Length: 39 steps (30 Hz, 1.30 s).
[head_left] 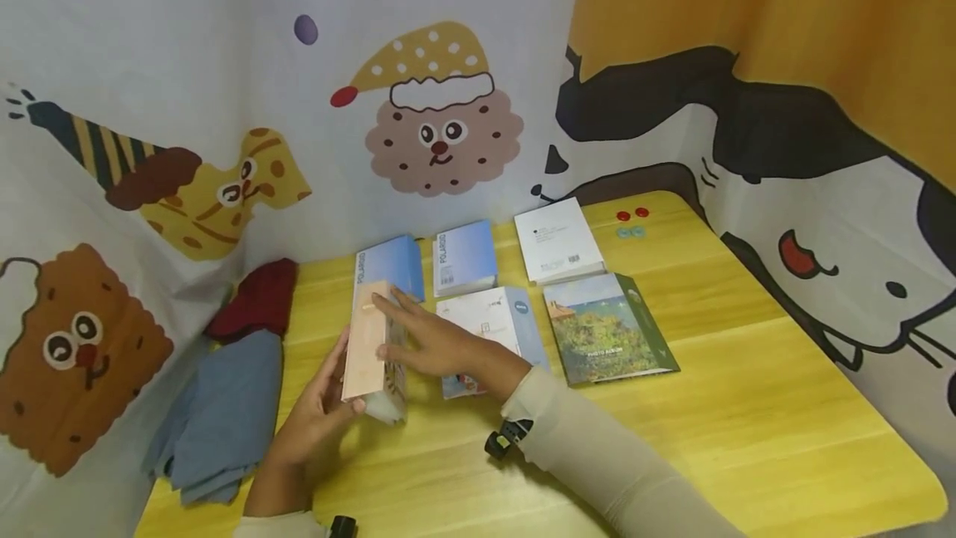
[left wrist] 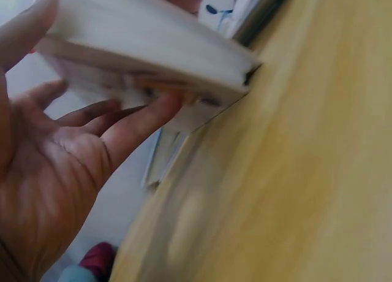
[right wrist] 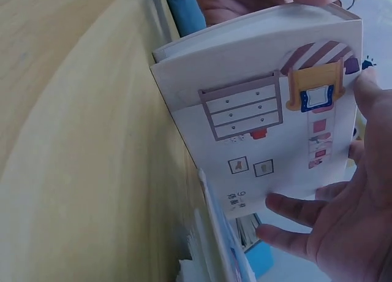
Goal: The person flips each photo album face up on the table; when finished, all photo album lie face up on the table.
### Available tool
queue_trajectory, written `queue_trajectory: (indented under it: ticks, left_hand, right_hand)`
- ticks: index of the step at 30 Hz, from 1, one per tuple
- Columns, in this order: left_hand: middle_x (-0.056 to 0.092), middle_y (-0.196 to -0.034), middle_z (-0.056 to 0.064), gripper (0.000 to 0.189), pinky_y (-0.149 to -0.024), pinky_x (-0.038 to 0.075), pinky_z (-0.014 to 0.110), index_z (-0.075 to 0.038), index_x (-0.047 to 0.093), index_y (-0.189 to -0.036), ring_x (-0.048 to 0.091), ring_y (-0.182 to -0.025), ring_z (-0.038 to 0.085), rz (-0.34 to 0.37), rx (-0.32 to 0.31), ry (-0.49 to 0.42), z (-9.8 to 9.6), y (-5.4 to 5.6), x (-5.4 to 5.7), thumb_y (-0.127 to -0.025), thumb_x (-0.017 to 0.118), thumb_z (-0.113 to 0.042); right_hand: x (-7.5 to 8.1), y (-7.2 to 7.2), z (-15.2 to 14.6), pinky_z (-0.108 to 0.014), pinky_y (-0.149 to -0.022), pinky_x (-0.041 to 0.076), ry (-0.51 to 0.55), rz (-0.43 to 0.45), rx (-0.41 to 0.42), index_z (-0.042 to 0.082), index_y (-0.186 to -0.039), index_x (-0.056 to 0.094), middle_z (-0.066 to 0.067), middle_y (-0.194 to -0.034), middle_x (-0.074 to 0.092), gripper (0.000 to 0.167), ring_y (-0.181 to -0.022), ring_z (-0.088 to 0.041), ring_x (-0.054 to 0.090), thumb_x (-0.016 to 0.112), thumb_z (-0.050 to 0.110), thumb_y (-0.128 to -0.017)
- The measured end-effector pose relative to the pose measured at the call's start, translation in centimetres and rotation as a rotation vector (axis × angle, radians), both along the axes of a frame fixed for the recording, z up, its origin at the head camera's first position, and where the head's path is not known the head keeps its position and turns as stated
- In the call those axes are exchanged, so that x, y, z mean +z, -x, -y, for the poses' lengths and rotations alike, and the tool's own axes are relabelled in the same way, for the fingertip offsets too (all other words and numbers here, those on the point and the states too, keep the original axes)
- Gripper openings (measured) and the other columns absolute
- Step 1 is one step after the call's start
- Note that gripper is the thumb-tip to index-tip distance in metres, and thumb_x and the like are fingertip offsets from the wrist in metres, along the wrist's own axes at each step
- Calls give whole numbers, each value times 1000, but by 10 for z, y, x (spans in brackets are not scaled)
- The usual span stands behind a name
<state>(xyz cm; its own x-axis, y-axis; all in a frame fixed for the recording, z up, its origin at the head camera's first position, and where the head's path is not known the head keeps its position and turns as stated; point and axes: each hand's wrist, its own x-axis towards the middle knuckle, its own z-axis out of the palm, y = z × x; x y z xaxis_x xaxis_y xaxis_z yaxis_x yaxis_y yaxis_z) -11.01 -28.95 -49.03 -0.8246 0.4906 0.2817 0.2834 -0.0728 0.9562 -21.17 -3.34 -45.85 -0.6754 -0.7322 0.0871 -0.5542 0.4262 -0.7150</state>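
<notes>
A thick photo album [head_left: 364, 355] with a peach spine stands tilted on edge over the left part of the table, spine up. My left hand [head_left: 317, 418] grips it from the left, thumb at the near end and fingers against the cover. My right hand [head_left: 441, 340] touches the spine and far end with extended, spread fingers. The right wrist view shows the album's cover [right wrist: 245, 116], printed with a drawer chest and small pictures. White page edges [left wrist: 153, 27] face the left wrist camera. Behind the album lies a blue POLAROID album [head_left: 396, 260], partly covered.
Beside it lie another blue POLAROID album [head_left: 466, 256], a white album [head_left: 560, 239], a blue-spined album [head_left: 526, 326] and a green-spined photo album [head_left: 608, 326]. Small red discs [head_left: 632, 214] and pale blue discs [head_left: 631, 232] sit far right. Blue cloth [head_left: 227, 413] and dark red cloth [head_left: 261, 297] lie left.
</notes>
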Motion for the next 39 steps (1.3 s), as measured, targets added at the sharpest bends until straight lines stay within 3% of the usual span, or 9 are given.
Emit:
queue_trajectory:
  ticks: [3, 7, 11, 14, 17, 21, 28, 35, 39]
  left_hand:
    - [31, -175, -18, 96, -106, 60, 26, -3, -7, -175, 59, -145, 7, 21, -32, -35, 7, 0, 2, -104, 57, 15]
    - [28, -177, -15, 87, -109, 57, 25, -2, -5, -175, 54, -149, 6, 7, -7, -68, 12, -1, 2, -113, 56, -6]
    - [42, -170, -12, 71, -103, 59, 22, 1, 10, -174, 60, -141, 5, -32, 166, -88, 11, -3, 2, -118, 46, -25]
    - [59, -152, -11, 62, -92, 62, 20, 6, 22, -171, 68, -124, 4, -15, 354, -35, 9, -4, 4, -119, 44, -18]
    - [65, -134, -9, 57, -84, 61, 19, 5, 32, -168, 69, -110, 0, 84, 531, 119, 7, -4, 8, -117, 48, -14]
    - [65, -143, 10, 60, -83, 57, 16, -1, 42, -166, 66, -109, -3, 247, 662, 331, 4, 2, 15, -114, 60, -24]
    - [57, -158, 29, 74, -84, 55, 12, -2, 48, -163, 66, -136, 48, 210, 721, 537, 4, 3, 3, -102, 81, -27]
    - [58, -156, 30, 78, -92, 60, 23, 2, 45, -163, 67, -133, 48, 76, 756, 645, 3, 5, 3, -100, 83, -22]
    - [54, -156, 33, 73, -108, 59, 49, 8, 49, -159, 61, -140, 51, -16, 739, 721, 0, 4, -1, -100, 83, -20]
  right_hand:
    - [-1, 0, 1, -68, -132, 29, 3, 18, 11, 46, -174, -3, 4, -184, -13, 83, -172, -37, 9, 50, 61, -112]
    - [-8, -1, 2, -63, -134, 28, -36, 45, 39, 39, -175, -8, 0, -185, -13, 96, -172, -35, 9, 57, 63, -108]
    - [-19, -1, 6, -63, -137, 22, -148, 26, 58, 31, -176, -10, -8, -186, -11, 108, -172, -34, 12, 62, 67, -104]
    - [-24, -1, 6, -65, -138, 9, -214, 12, 58, 25, -177, -4, -11, -186, -8, 109, -173, -31, 9, 65, 65, -103]
    - [-23, -3, 4, -64, -138, -2, -265, 3, 51, 22, -178, 6, -12, -186, -4, 107, -174, -31, 5, 67, 64, -102]
    - [-16, -1, 2, -68, -136, -10, -352, -39, 13, 23, -177, 16, -12, -186, 4, 103, -173, -36, 1, 66, 69, -100]
    - [-19, -2, 3, -78, -130, -11, -464, -84, -62, 28, -175, 28, -10, -185, 14, 98, -173, -40, 2, 67, 73, -97]
    - [-21, 7, 8, -78, -130, -13, -494, -67, -115, 31, -175, 28, -9, -184, 21, 96, -173, -38, 0, 67, 73, -98]
    - [-22, 7, -2, -79, -129, -15, -485, -45, -115, 28, -175, 30, -10, -185, 17, 94, -173, -37, -3, 68, 69, -99]
